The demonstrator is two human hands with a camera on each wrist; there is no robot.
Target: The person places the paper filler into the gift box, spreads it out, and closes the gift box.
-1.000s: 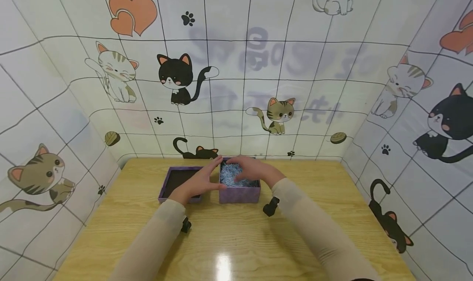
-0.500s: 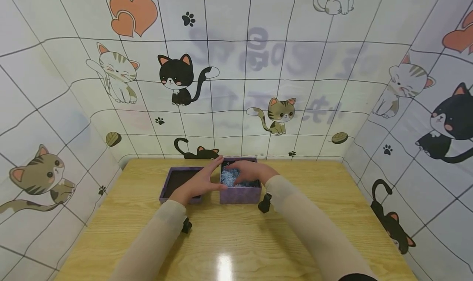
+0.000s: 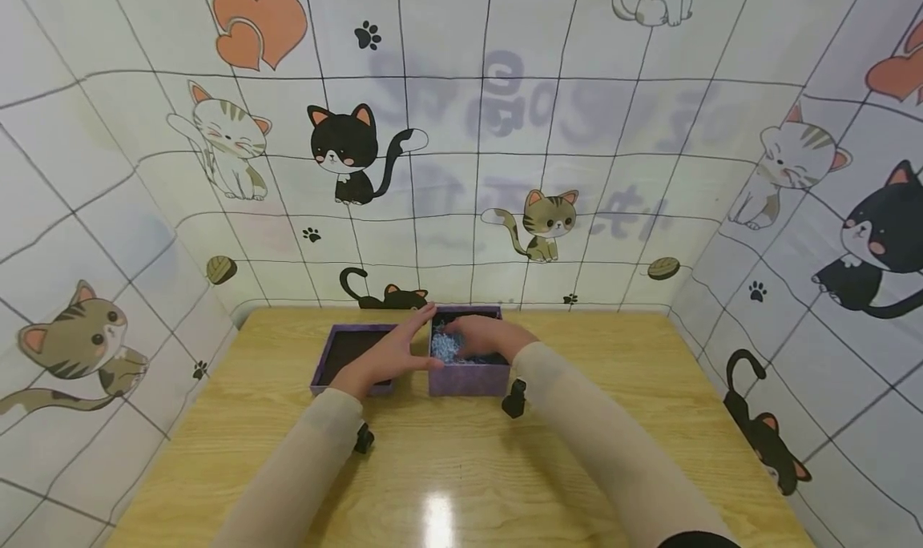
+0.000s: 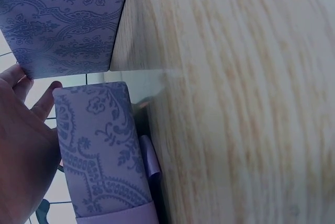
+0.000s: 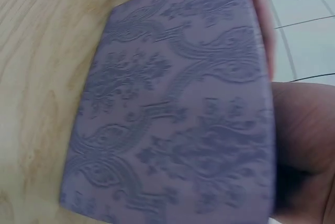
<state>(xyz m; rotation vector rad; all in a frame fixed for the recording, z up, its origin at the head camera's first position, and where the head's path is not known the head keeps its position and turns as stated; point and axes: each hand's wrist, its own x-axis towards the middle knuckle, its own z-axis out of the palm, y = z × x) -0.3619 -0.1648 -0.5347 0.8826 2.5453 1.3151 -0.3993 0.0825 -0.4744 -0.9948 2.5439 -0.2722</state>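
Observation:
A purple box point(image 3: 469, 381) with a raised scroll pattern stands at the table's back, its top uncovered. Inside lies light-blue shredded paper point(image 3: 445, 346). My right hand point(image 3: 486, 336) reaches down into the box over the shreds; its fingertips are partly hidden there, so their grip is unclear. In the right wrist view the patterned box wall point(image 5: 172, 98) blocks most of that hand. My left hand point(image 3: 389, 357) has thumb and fingers spread, touching the box's left edge. Beneath that hand and wrist sits the purple lid point(image 3: 339, 356), dark inside face up.
The lid's side shows a ribbon loop point(image 4: 150, 157) in the left wrist view. Wooden table top point(image 3: 440, 460) stretches toward me and to both sides. A white sheet point(image 3: 447, 235) with cat drawings closes off the back and sides.
My right hand has shifted slightly left and deeper into the box, uncovering more of its dark back corner. The left hand keeps its place at the box's edge.

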